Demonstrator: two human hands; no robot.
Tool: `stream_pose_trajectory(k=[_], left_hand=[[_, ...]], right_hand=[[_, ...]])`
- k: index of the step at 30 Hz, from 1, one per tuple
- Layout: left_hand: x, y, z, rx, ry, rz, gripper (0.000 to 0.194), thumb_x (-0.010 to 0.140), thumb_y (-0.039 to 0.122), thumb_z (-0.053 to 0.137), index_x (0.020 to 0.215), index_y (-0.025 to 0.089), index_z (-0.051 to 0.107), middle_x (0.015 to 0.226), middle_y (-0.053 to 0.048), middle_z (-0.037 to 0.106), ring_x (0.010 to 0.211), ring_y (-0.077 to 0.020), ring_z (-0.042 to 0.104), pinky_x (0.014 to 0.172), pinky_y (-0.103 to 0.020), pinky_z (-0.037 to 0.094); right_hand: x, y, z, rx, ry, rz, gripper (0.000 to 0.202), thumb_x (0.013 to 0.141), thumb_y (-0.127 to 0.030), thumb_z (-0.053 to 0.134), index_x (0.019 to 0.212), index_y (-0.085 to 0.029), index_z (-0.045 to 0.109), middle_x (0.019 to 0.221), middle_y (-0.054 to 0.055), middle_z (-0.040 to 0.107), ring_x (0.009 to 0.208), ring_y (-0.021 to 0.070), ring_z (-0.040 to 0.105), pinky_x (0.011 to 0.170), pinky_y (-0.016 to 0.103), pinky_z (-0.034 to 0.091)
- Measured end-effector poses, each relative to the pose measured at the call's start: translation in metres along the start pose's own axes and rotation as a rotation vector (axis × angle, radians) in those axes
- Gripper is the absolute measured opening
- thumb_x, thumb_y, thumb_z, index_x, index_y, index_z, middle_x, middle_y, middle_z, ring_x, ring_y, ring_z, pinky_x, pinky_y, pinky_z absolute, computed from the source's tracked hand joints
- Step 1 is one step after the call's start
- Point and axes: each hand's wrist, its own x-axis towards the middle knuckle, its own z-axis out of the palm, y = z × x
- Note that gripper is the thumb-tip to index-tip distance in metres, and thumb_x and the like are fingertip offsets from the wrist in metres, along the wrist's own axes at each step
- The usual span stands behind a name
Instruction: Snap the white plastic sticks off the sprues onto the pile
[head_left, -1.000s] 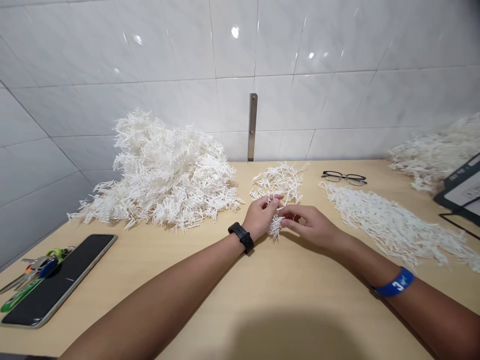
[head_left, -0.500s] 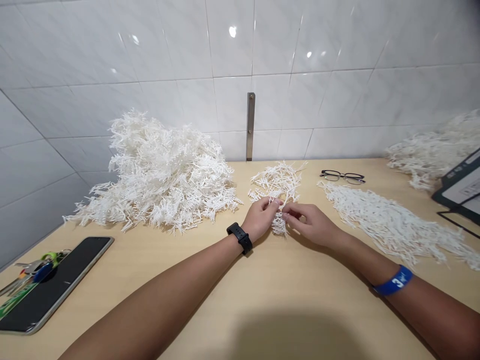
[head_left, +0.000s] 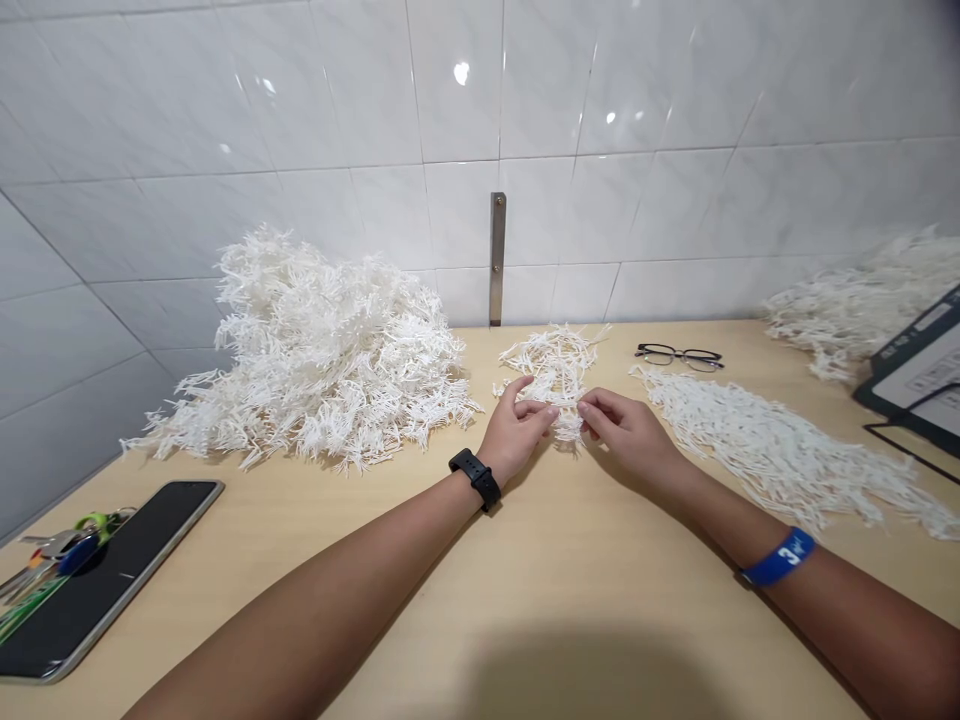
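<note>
My left hand [head_left: 517,428], with a black watch band at its wrist, pinches one end of a thin white branching strand [head_left: 568,404] between thumb and forefinger, another finger raised. Facing it, my right hand [head_left: 624,424] grips the other end with thumb and fingertips, so the strand stretches across the gap. Just behind and below lies a small loose heap of white strands [head_left: 551,352] on the table. Left of my hands rises a large tangled pile of white strands [head_left: 337,350]. A flatter row of white strands [head_left: 765,445] lies to the right.
Black-framed glasses [head_left: 679,356] lie behind the right-hand row. A phone [head_left: 112,570] with keys [head_left: 64,545] on it rests at the left edge. At the far right stand another white pile [head_left: 847,300] and a dark-edged board [head_left: 919,375]. A tiled wall [head_left: 360,90] bounds the table's back.
My hands have moved slightly apart, the strand now held level between them. A finger of my left hand has lifted, and my right fingers have closed. The view has shifted slightly.
</note>
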Motion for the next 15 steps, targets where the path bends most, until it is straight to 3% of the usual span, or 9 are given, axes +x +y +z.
stream_pose_trajectory(k=[5, 10, 15], left_hand=[[0.0008, -0.0041, 0.0019, 0.124, 0.002, 0.069, 0.028, 0.077, 0.019, 0.065, 0.104, 0.016, 0.062, 0.091, -0.003, 0.061, 0.066, -0.0071, 0.051, 0.062, -0.020, 0.042], [0.0003, -0.0039, 0.0025, 0.215, 0.019, 0.097, 0.020, 0.077, 0.020, 0.064, 0.095, 0.015, 0.067, 0.084, -0.003, 0.061, 0.066, -0.0086, 0.049, 0.063, -0.021, 0.042], [-0.0010, -0.0038, 0.0033, 0.254, 0.016, 0.122, 0.014, 0.076, 0.020, 0.063, 0.088, 0.014, 0.067, 0.077, -0.002, 0.062, 0.067, -0.0104, 0.050, 0.064, -0.022, 0.041]], right_hand=[[0.0006, 0.0029, -0.0002, -0.008, -0.034, -0.027, 0.030, 0.090, -0.043, 0.048, 0.076, -0.019, 0.058, 0.066, 0.001, 0.059, 0.063, 0.0143, 0.052, 0.061, 0.026, 0.039], [0.0002, 0.0025, 0.0018, -0.010, -0.089, -0.039, 0.028, 0.090, -0.042, 0.048, 0.078, -0.019, 0.057, 0.067, 0.000, 0.058, 0.063, 0.0141, 0.052, 0.061, 0.026, 0.039], [-0.0010, -0.0020, 0.0028, -0.018, 0.013, -0.049, 0.022, 0.086, -0.042, 0.055, 0.092, -0.021, 0.057, 0.076, 0.002, 0.060, 0.069, 0.0154, 0.054, 0.061, 0.026, 0.042]])
